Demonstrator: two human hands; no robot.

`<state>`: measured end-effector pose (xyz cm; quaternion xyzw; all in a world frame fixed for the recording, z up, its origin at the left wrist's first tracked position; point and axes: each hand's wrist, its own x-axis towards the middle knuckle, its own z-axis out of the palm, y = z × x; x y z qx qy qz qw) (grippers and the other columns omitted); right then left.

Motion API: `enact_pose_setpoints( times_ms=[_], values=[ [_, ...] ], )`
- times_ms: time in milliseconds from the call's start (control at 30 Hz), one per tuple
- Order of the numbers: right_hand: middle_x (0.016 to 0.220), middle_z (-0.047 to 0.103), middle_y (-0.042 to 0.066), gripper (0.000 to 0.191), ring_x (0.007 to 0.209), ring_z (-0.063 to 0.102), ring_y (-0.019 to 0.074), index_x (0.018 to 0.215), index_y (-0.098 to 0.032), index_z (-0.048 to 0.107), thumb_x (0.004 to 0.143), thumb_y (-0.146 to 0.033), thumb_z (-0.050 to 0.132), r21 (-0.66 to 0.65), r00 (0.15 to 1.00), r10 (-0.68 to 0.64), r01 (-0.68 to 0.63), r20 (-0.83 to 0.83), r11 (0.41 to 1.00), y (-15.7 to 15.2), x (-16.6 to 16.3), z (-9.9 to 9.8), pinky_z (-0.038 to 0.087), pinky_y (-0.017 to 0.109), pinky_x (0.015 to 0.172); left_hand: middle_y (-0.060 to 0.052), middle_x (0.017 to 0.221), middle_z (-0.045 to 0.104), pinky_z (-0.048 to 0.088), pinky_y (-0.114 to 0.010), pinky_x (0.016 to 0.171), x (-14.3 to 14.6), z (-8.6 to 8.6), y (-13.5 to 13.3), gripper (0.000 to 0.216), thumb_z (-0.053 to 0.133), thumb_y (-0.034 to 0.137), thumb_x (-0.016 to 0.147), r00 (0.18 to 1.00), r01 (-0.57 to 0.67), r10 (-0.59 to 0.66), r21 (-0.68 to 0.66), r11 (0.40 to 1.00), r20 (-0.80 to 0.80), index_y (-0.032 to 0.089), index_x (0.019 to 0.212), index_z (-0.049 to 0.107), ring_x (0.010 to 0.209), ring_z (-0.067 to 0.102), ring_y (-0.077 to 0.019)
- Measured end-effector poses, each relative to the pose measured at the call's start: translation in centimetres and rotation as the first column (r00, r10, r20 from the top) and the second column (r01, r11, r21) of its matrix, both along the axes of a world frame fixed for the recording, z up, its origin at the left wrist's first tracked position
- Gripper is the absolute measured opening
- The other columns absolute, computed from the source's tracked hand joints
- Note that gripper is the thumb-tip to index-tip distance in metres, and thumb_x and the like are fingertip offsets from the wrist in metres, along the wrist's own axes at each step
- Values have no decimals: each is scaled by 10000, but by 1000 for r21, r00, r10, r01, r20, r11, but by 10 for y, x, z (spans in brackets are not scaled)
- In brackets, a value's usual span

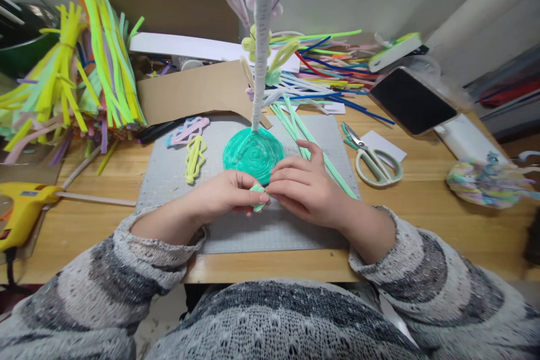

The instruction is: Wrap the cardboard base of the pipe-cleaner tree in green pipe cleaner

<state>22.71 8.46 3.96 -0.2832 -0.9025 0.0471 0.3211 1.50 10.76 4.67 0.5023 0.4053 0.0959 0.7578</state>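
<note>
Mint pipe-cleaner piece (257, 190): pinched between fingertips of left hand (228, 194) and right hand (306, 183), both closed on it. Located just before teal coiled disc (253, 153), above grey mat (253, 225).

You sit at a craft desk: pipe cleaners (101, 62), a glue gun (21, 211) and scissors (373, 160) ring the cutting mat (169, 180).
</note>
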Motion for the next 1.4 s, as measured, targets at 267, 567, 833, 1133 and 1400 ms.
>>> enact_pose_setpoints(
  times_ms=[267,567,833,1133,1400],
  values=[
    [856,737,-39,70,933,629,164,891,-248,609,893,-210,550,39,1000,-8,8,11,999,0,1,0,202,513,1070,26,581,579,292,-177,448,4,-2,-3,293,729,393,705,1000,6,-7,18,1000,22,129,658,611,486,467,-51],
    [875,739,-40,74,952,633,166,916,-249,619,872,-206,579,49,999,-43,44,-13,998,-1,2,0,196,513,1065,27,574,570,330,-181,474,3,-2,-4,299,722,404,717,1000,-17,16,82,996,18,133,668,606,507,481,-59],
    [815,733,-73,100,906,616,153,822,-267,625,880,-205,572,56,999,-49,49,-3,997,-3,-1,1,193,495,1043,25,569,573,351,-192,507,5,-3,-6,280,711,388,718,1000,-17,16,139,990,12,132,660,613,522,483,-66],
    [772,702,-78,126,923,608,151,783,-259,621,880,-195,576,112,993,-115,117,-23,987,-7,-6,-2,177,474,1045,48,513,504,303,-198,496,9,-3,-9,290,683,384,731,996,-91,89,253,963,22,137,621,577,483,392,-54],
    [860,739,-68,117,951,612,162,864,-273,633,894,-186,561,102,989,-146,146,-6,984,-7,-6,-2,175,477,1044,63,500,470,289,-197,478,10,-3,-10,318,684,428,711,991,-125,131,263,957,-5,150,630,555,468,372,-53]
  ],
)
